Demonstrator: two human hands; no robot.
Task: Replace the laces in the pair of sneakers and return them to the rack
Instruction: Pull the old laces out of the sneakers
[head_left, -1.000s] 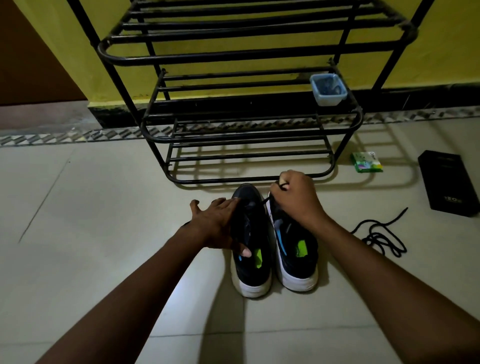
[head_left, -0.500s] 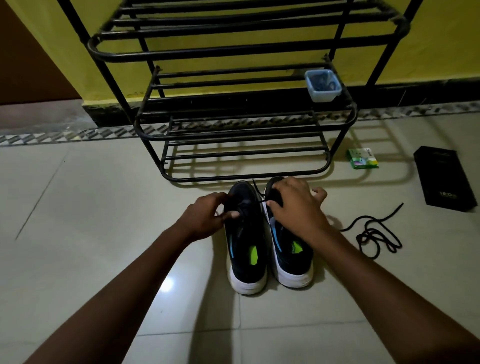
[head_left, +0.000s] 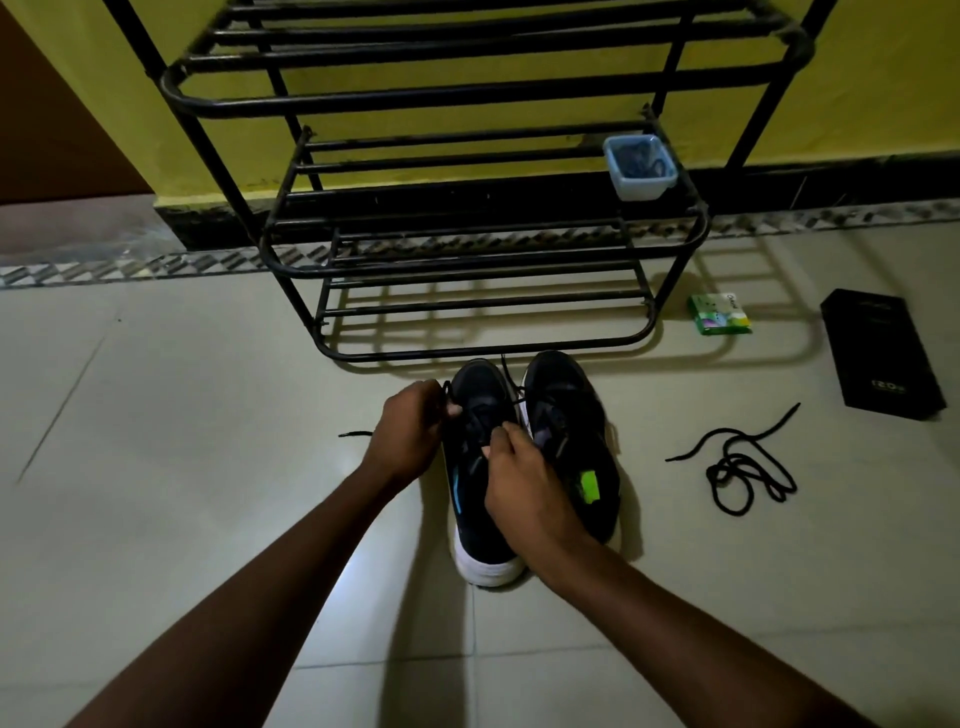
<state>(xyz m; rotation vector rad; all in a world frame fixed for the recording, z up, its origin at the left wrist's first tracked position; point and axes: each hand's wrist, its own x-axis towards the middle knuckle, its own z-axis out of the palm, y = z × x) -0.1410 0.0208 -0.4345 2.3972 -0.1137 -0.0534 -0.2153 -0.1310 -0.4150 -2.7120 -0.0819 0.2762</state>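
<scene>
Pale floor tiles (head_left: 208, 415) bear black, white-soled sneakers (head_left: 566, 405), one's lace (head_left: 355, 433) pinched.

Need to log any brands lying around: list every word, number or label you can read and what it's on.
"120" on the black box, toward its near end; the small character after it is blurred.
Faint print at the box's far end: too small to read.
A dark word on the green packet, near its right edge: too blurred to read.
On the sneakers: none legible.
</scene>
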